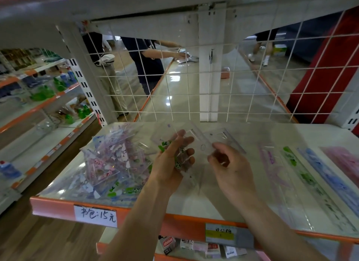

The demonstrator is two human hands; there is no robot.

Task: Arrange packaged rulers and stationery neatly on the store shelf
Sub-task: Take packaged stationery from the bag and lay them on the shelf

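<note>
over the shelf (196, 204), left hand (169, 163) and right hand (229, 169) fingers (218, 146) tight on clear packets (204, 144)

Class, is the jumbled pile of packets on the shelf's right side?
No, the pile lies at the left; rulers occupy the right.

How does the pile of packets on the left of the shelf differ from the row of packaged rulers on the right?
The pile of packets is jumbled, pieces overlapping at all angles; the row of packaged rulers lies flat, side by side. The pile mixes pink, blue and green prints; each ruler in the row shows one colour. Both are in clear plastic on the same shelf.
</note>
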